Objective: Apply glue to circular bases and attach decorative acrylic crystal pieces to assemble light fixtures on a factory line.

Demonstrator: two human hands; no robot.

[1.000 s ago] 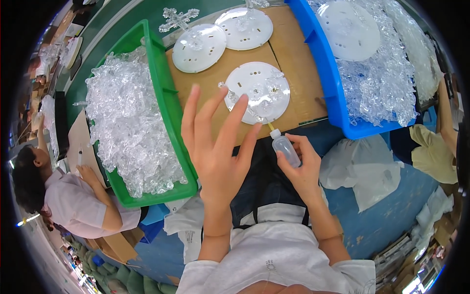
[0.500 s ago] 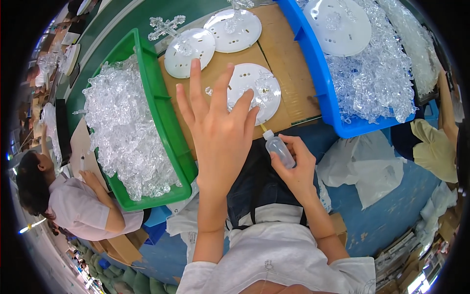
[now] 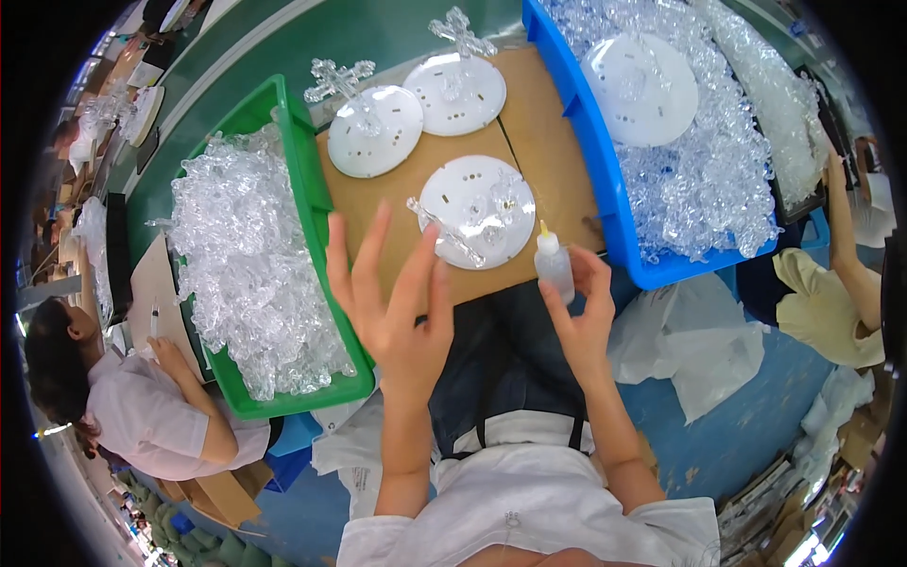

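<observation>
My left hand (image 3: 402,326) has its fingers spread, just off the near left edge of a white round plate (image 3: 468,172). A clear, ornate plastic piece (image 3: 461,248) lies slantwise across that plate, one end beside my fingertips; whether they touch it is hard to tell. Another clear fitting (image 3: 507,200) sits on the plate's right part. My right hand (image 3: 586,317) is closed around a small translucent squeeze bottle (image 3: 556,272) with a yellowish tip, held upright at the cardboard's near edge.
Two more white plates (image 3: 351,151) bearing clear cross-shaped parts stand at the back of the cardboard (image 3: 557,132). Clear pieces fill a green bin (image 3: 300,156) at left and a blue bin (image 3: 619,203) at right. Another white plate (image 3: 652,118) rests on the blue bin's contents. A co-worker (image 3: 156,402) sits left.
My left hand has drawn back toward me and left, uncovering the clear piece on the plate. The bottle in my right hand has tipped more upright and moved slightly right. The view has shifted a little.
</observation>
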